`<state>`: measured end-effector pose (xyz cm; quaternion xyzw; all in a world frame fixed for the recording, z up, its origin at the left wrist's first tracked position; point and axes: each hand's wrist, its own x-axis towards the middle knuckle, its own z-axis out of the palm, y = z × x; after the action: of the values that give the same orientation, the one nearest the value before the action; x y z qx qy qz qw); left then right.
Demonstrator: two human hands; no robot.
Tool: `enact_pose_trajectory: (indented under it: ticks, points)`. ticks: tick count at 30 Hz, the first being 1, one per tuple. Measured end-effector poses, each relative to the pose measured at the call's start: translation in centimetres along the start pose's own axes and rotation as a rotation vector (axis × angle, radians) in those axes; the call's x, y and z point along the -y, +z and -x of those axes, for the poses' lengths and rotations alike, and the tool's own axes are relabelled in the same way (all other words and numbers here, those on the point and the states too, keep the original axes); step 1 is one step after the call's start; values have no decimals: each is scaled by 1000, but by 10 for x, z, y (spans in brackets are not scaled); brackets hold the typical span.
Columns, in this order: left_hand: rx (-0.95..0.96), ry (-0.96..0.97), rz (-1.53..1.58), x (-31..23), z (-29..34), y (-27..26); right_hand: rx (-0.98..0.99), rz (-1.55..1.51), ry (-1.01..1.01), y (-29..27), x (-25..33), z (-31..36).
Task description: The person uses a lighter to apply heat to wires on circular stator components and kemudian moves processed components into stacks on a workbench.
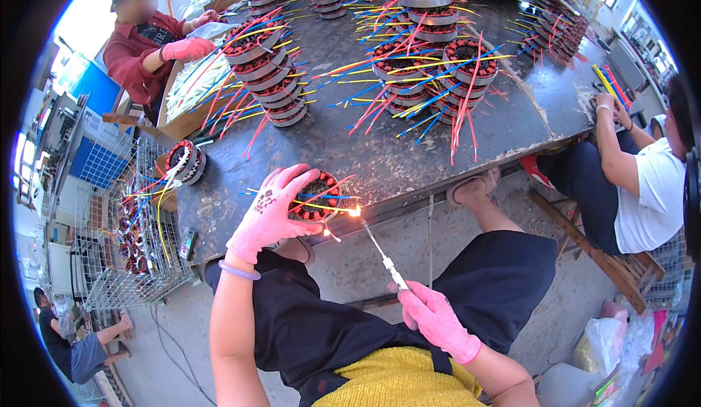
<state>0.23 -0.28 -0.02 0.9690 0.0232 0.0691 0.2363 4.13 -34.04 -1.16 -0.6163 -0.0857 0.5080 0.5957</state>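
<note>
My left hand (266, 213), in a pink glove, grips a motor stator (334, 189) at the table's near edge. The stator is a ring with red-and-black windings, and blue, yellow and red wires stick out of it. My right hand (442, 321), also gloved in pink, is closed around the lower end of a slim long-necked lighter (392, 268). A small flame (355, 210) burns at the lighter's tip, beside the wire ends. Just below the stator a second bright glow (327, 232) shows near a wire end; whether it is burning I cannot tell.
Stacks of wired stators (266, 78) stand across the dark table (343, 162). A single stator (186, 162) sits at its left end, above a wire basket (139, 290) holding more. Co-workers sit at the far left (139, 64) and right (650, 195); another person (80, 341) is at lower left.
</note>
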Motion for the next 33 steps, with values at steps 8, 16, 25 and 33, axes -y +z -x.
enact_pose_trajectory:
  ticks: [8, 16, 25, 33]
  points:
    - [10, -23, -13, -3, 0, -1, -16, 81, -23, -4, -4, -2]
    - [23, -46, 8, -4, 2, -2, 7, 15, 1, 1, 1, -1]
    - [20, -66, -5, -8, 1, -1, 5, 95, -57, -4, 1, 0]
    - [26, -73, -13, -10, 2, 0, 11, 70, -24, -4, 0, -1]
